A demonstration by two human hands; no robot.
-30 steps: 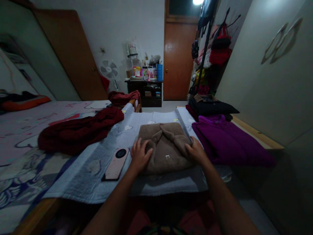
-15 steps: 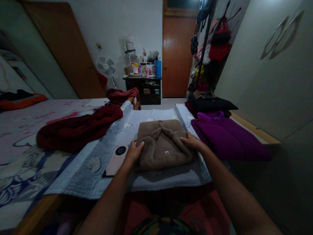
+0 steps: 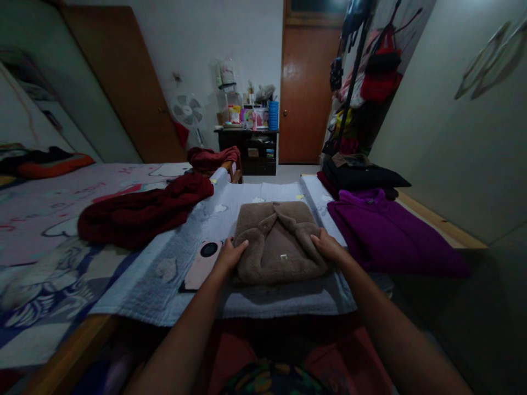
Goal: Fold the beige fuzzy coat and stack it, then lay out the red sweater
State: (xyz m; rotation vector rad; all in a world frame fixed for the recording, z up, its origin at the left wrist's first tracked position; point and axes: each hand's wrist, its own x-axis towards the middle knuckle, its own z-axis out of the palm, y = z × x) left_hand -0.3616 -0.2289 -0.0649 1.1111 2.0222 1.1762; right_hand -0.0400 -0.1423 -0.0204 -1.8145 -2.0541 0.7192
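A folded brown fleecy jacket (image 3: 282, 219) lies on the pale cloth (image 3: 267, 302), its collar uppermost and a small white label showing in the middle. My left hand (image 3: 231, 255) grips its left edge, thumb on top and fingers mostly tucked out of sight at the side. On the opposite edge my right hand (image 3: 327, 245) holds it the same way. Just left of my left hand rests a pinkish phone (image 3: 201, 269) with a round black camera ring.
A purple garment (image 3: 395, 236) and a stack of dark folded clothes (image 3: 366, 176) lie on the right. Dark red clothing (image 3: 144, 214) sits to the left, beside the patterned bed (image 3: 37, 219). Farther back are a fan (image 3: 188, 111), a black cabinet (image 3: 248, 156) and a wooden door (image 3: 307, 93).
The view has turned slightly left, so everything sits a little further right. Both hands keep their hold on the jacket's sides, and it stays flat on the cloth.
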